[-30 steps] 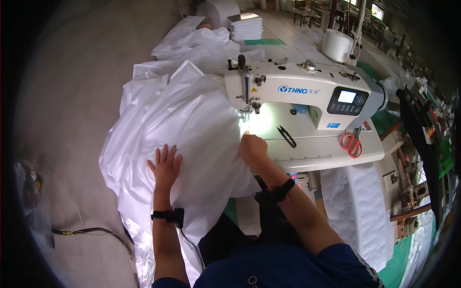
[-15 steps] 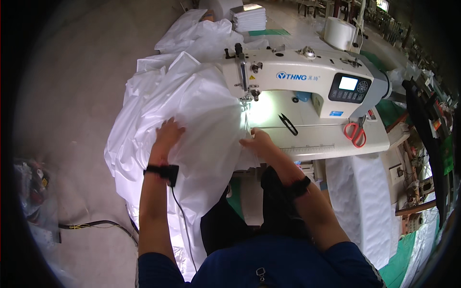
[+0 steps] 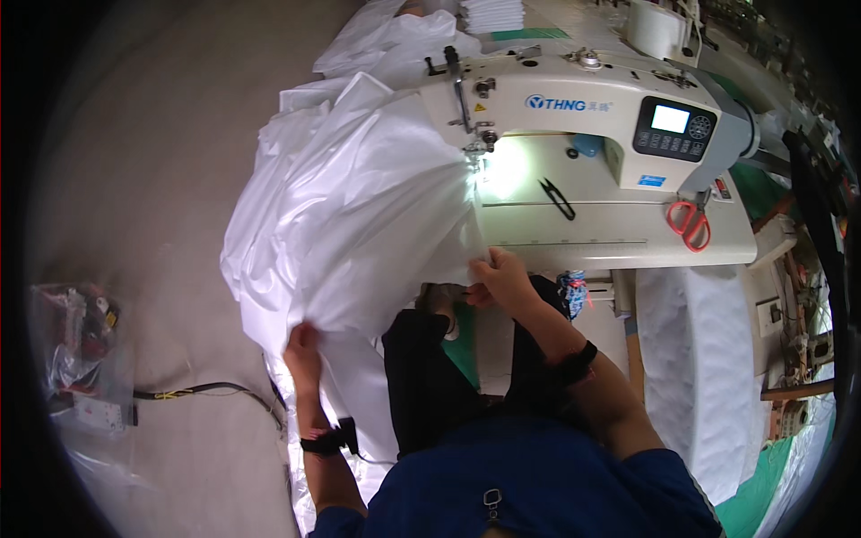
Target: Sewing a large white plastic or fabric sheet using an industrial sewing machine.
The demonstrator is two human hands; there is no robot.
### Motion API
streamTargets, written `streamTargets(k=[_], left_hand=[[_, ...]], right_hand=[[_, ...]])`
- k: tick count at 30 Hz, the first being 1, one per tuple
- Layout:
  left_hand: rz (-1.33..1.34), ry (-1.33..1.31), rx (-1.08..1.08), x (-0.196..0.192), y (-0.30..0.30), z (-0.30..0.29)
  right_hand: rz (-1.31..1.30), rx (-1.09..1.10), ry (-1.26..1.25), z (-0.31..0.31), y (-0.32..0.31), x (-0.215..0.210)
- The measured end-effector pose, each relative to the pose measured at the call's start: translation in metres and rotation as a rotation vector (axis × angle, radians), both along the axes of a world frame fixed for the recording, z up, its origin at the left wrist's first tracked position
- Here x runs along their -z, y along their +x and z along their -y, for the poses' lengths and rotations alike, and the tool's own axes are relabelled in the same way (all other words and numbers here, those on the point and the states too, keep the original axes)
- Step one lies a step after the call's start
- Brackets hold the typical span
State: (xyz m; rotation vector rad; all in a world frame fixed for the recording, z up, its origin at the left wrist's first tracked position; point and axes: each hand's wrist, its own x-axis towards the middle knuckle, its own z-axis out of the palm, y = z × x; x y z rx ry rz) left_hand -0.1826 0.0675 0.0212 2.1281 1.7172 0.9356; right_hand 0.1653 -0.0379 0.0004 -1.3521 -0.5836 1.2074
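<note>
A large sheet of shiny white material [image 3: 359, 206] drapes off the left of the sewing machine [image 3: 574, 103], bunched in folds. Its right edge runs up under the lit needle area [image 3: 475, 161]. My right hand [image 3: 504, 282] pinches that edge just in front of the machine bed, with the thumb and fingers closed. Lower down at the left, my left hand [image 3: 303, 357] grips the sheet near its hanging near side; its fingers are curled and partly hidden. Tension creases fan from the needle across the sheet.
Black thread snips [image 3: 557, 199] and red-handled scissors [image 3: 689, 224] lie on the machine bed. White padded material [image 3: 691, 368] hangs below its right side. A thread cone [image 3: 655, 31] stands behind. Cables [image 3: 215, 391] and a clear plastic bag [image 3: 85, 341] are on the left floor.
My left hand has gone from lying spread on the sheet to gripping it nearer my body. My right hand keeps the edge, slightly closer to me. The sheet is pulled tauter; the view has shifted.
</note>
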Motion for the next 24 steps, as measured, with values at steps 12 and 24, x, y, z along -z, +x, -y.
streamTargets(k=[12, 24], left_hand=[[0.437, -0.195, 0.323, -0.225, 0.057, -0.066], [-0.305, 0.447, 0.491, -0.249, 0.099, 0.016]], right_hand=[[0.216, 0.036, -0.067, 0.014, -0.002, -0.009], [1.542, -0.016, 0.157, -0.013, -0.041, -0.057]])
